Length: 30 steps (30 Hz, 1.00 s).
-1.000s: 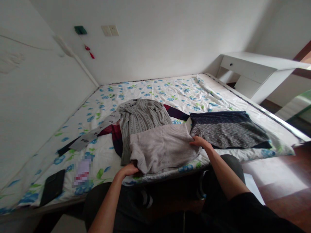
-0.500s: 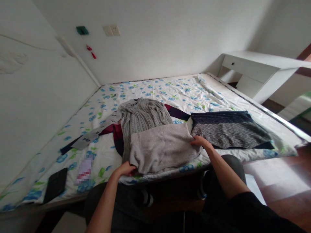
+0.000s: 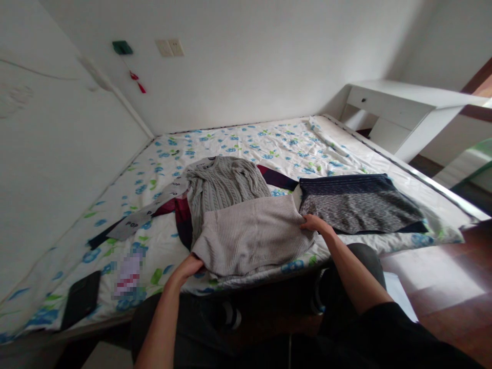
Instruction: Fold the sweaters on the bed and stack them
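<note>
A beige ribbed sweater, folded into a wide shape, lies at the bed's front edge. My left hand grips its lower left corner, the fingertips hidden by the knit. At the right side my right hand pinches the sweater's edge. Behind it, partly covered, spreads a grey cable-knit sweater, lying over other tops with grey POP-printed and dark red-and-navy sleeves. To the right sits a folded navy and speckled grey sweater.
The floral sheet covers the bed, which meets walls at the left and back. A black flat case and a blurred-out item lie at the front left. A white desk stands beyond the right edge.
My left hand has shifted left, drawing the beige sweater's lower left corner outward. My right hand stays on the right edge. The view has turned slightly.
</note>
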Tool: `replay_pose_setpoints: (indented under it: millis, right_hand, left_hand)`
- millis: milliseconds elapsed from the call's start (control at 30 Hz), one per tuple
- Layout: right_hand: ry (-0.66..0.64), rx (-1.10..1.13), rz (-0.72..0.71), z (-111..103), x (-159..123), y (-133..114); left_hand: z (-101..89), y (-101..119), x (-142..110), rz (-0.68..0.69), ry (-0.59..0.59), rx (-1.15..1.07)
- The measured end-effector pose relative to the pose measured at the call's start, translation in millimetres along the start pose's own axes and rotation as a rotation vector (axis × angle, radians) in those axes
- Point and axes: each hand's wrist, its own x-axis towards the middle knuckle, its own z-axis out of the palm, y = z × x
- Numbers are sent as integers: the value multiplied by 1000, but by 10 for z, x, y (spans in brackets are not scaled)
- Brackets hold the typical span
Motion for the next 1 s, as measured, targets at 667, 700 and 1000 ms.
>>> replay_pose_setpoints:
  millis: [667,700,1000]
  right_hand:
    - [-7,117,44,-25,-50,-139]
    - [-27,132,44,-36,-51,-129]
    - [80,141,47,-28,44,-50]
  left_hand:
    - [-172,313,412,88,358,296]
    - [-182,314,454,100,336,299]
    - [-537,159,793,98,225,18]
